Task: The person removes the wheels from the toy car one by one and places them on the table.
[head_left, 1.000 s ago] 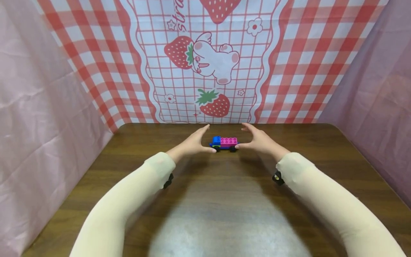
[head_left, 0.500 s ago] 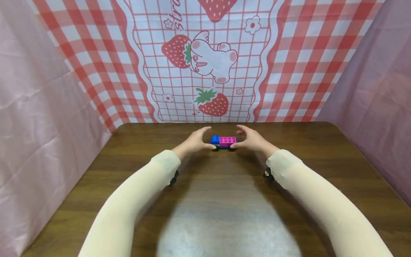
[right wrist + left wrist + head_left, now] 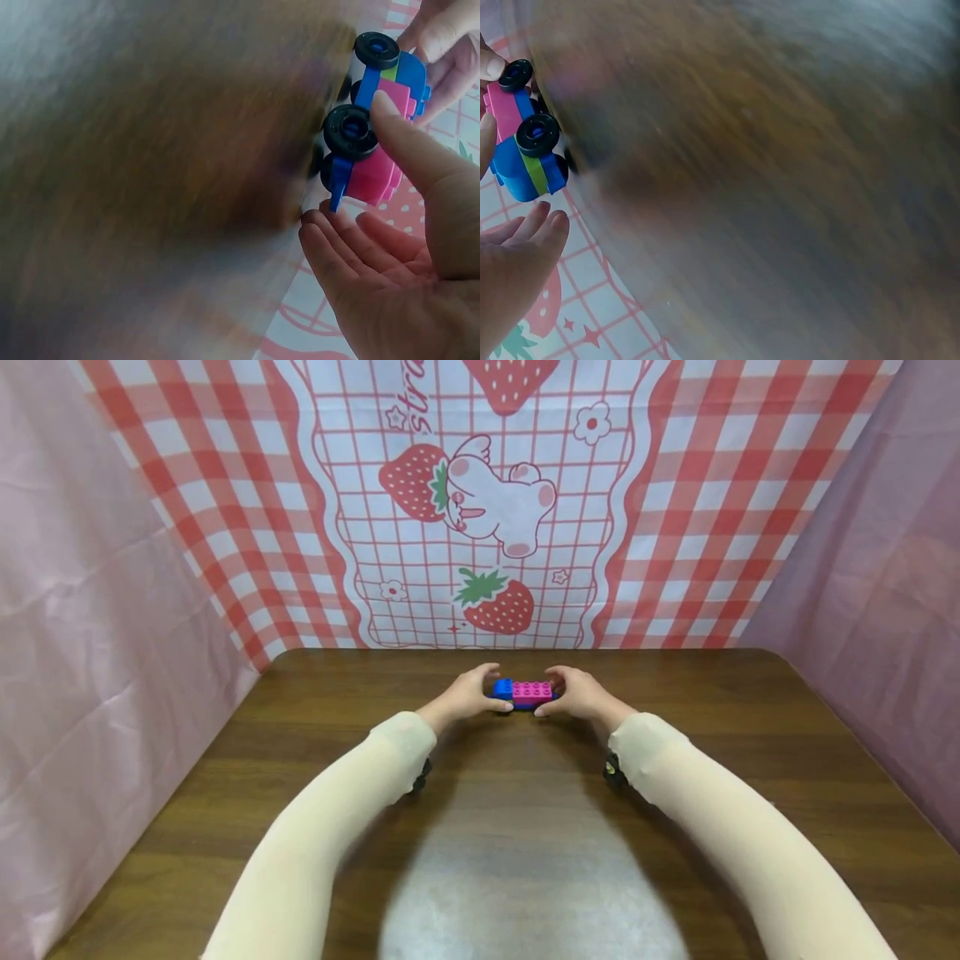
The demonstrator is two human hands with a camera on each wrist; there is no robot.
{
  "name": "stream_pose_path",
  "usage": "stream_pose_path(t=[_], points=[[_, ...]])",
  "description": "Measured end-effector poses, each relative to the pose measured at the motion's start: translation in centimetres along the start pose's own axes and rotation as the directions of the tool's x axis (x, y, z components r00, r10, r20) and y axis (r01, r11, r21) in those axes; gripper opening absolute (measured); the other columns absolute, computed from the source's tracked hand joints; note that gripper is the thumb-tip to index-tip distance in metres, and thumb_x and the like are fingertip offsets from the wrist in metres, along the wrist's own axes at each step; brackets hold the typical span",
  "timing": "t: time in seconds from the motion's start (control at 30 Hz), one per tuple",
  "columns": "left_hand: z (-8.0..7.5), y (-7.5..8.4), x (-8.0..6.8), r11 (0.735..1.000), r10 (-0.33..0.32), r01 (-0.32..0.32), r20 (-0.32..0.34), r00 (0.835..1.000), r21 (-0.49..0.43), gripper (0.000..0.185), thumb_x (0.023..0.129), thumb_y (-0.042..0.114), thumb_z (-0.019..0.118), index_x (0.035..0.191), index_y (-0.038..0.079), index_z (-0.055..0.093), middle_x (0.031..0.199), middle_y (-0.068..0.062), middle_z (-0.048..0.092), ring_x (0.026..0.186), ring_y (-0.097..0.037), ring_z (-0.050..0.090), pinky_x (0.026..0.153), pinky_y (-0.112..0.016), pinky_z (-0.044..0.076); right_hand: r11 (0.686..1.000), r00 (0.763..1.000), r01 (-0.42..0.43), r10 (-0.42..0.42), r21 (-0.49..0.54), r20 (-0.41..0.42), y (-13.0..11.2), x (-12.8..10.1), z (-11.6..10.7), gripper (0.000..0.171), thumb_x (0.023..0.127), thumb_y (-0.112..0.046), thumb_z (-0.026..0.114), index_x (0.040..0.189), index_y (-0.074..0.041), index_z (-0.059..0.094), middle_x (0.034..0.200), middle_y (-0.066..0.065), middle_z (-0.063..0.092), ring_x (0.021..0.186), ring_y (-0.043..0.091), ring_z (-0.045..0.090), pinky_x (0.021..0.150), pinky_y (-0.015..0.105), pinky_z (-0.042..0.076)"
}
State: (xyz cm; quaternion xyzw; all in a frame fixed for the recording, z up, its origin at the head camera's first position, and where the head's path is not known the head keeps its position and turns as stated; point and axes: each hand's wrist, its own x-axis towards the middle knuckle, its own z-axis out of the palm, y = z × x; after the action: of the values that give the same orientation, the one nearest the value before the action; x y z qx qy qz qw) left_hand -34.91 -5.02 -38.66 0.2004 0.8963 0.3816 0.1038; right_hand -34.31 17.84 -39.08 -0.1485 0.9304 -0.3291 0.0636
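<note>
A toy truck [image 3: 531,691] built of blocks stands on the brown table, near its far edge. It has a blue cab [image 3: 412,73], a pink studded block [image 3: 534,688], a lime strip and black wheels [image 3: 538,135]. My left hand [image 3: 467,695] is at the cab end, thumb on the near side and fingers toward the back. At the other end my right hand [image 3: 587,696] spreads likewise. In the right wrist view its thumb overlaps the pink block, while its fingers [image 3: 352,244] stretch out past the truck's rear. The left fingers [image 3: 536,229] reach out near the cab.
The wood-grain table [image 3: 525,827] extends from the truck back toward me. Behind its far edge hangs a red-and-white checked cloth [image 3: 697,510] with strawberry prints. Pink curtains [image 3: 97,652] hang at both sides. A small black device [image 3: 615,770] sits at each cuff.
Both hands have moved inward, toward the two ends of the truck, and the gap between them has narrowed. The truck stays at about the same spot.
</note>
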Motion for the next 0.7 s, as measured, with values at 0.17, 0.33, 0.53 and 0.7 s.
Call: stream_pose_path(t=[0.17, 0.33, 0.53, 0.7], points=[[0.5, 0.5, 0.6, 1.0, 0.002, -0.002, 0.008, 1.0, 0.03, 0.076, 0.086, 0.028, 0.075, 0.146, 0.002, 0.036, 0.146, -0.015, 0.047, 0.135, -0.027, 0.044, 0.113, -0.037, 0.034, 0.999, 0.999, -0.008, 0.006, -0.038, -0.04, -0.2, 0.0, 0.1, 0.071, 0.076, -0.025, 0.083, 0.131, 0.008, 0.05, 0.119, 0.025, 0.061, 0.11, 0.035, 0.057, 0.098, 0.046, 0.045], [0.8, 0.8, 1.1, 0.994, -0.005, 0.006, -0.012, 1.0, 0.105, 0.064, 0.086, 0.03, 0.074, 0.139, 0.004, 0.049, 0.141, -0.016, 0.052, 0.131, -0.027, 0.048, 0.11, -0.036, 0.038, 0.998, 0.997, -0.006, 0.001, -0.064, -0.08, -0.3, 0.2, 0.2, 0.062, 0.075, -0.024, 0.083, 0.121, 0.009, 0.058, 0.112, 0.024, 0.064, 0.103, 0.032, 0.058, 0.095, 0.044, 0.046], [1.0, 0.8, 1.3, 0.99, -0.023, 0.027, -0.034, 0.999, 0.135, 0.05, 0.087, 0.028, 0.074, 0.129, 0.006, 0.059, 0.132, -0.015, 0.059, 0.124, -0.027, 0.053, 0.106, -0.036, 0.042, 0.999, 0.996, -0.021, 0.018, -0.031, -0.09, -0.3, 0.1, 0.5, 0.059, 0.075, -0.025, 0.084, 0.118, 0.008, 0.061, 0.109, 0.022, 0.065, 0.098, 0.028, 0.059, 0.09, 0.041, 0.048], [0.8, 0.8, 1.2, 0.99, -0.015, 0.022, -0.048, 0.999, 0.141, 0.043, 0.087, 0.025, 0.073, 0.125, 0.006, 0.063, 0.128, -0.014, 0.062, 0.121, -0.026, 0.055, 0.104, -0.035, 0.043, 1.0, 0.995, -0.023, 0.023, 0.005, -0.097, -0.2, 0.1, 0.6, 0.057, 0.075, -0.025, 0.084, 0.117, 0.006, 0.062, 0.111, 0.022, 0.066, 0.1, 0.029, 0.06, 0.091, 0.041, 0.048]])
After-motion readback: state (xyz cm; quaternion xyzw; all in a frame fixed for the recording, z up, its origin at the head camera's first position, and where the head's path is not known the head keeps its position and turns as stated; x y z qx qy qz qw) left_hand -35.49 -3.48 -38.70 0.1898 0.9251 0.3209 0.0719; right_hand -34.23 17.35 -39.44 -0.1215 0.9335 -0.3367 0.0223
